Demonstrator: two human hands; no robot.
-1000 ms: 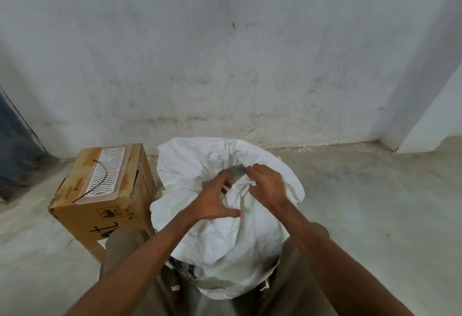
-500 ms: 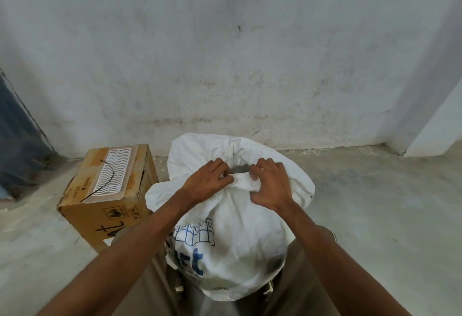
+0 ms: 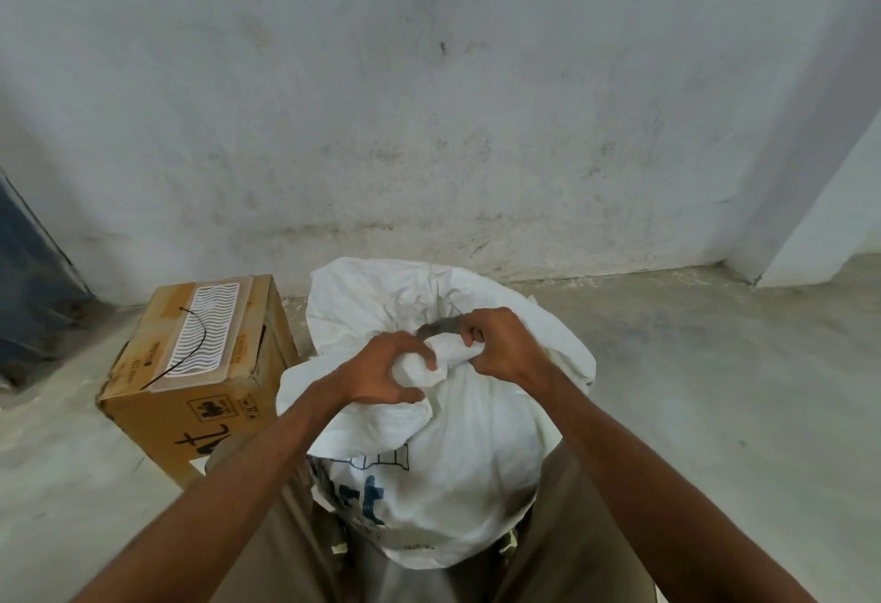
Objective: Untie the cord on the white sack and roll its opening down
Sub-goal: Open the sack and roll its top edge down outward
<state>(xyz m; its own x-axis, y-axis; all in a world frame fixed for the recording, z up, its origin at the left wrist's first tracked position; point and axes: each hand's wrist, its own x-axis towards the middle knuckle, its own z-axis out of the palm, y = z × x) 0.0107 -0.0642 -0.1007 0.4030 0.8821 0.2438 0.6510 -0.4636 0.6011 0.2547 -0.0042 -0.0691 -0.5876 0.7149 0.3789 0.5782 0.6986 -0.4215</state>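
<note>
Rolling looks to be the step in hand, judged from the head view, the only one here. The crumpled white woven-plastic sack with blue print (image 3: 443,473) stands on the grey concrete floor (image 3: 715,411) between the person's knees, at about 6 o'clock from the frame's centre. Its mouth is gathered into a thick wad of cloth. The left hand (image 3: 386,376) is clamped on that wad from the 9 o'clock side, fingers curled around it. The right hand (image 3: 500,345) is closed on the same bunch from 3 o'clock, knuckles up. A dark gap shows just above the wad, between the hands. No cord can be made out, so it is likely already off, though that cannot be told for sure. A brown cardboard box with a wavy-lined white label (image 3: 200,364) sits at 9 o'clock of the sack, just beside it.

Next, the hands probably need to spread the bunched rim apart and turn it outward and down, evenly around the opening.
</note>
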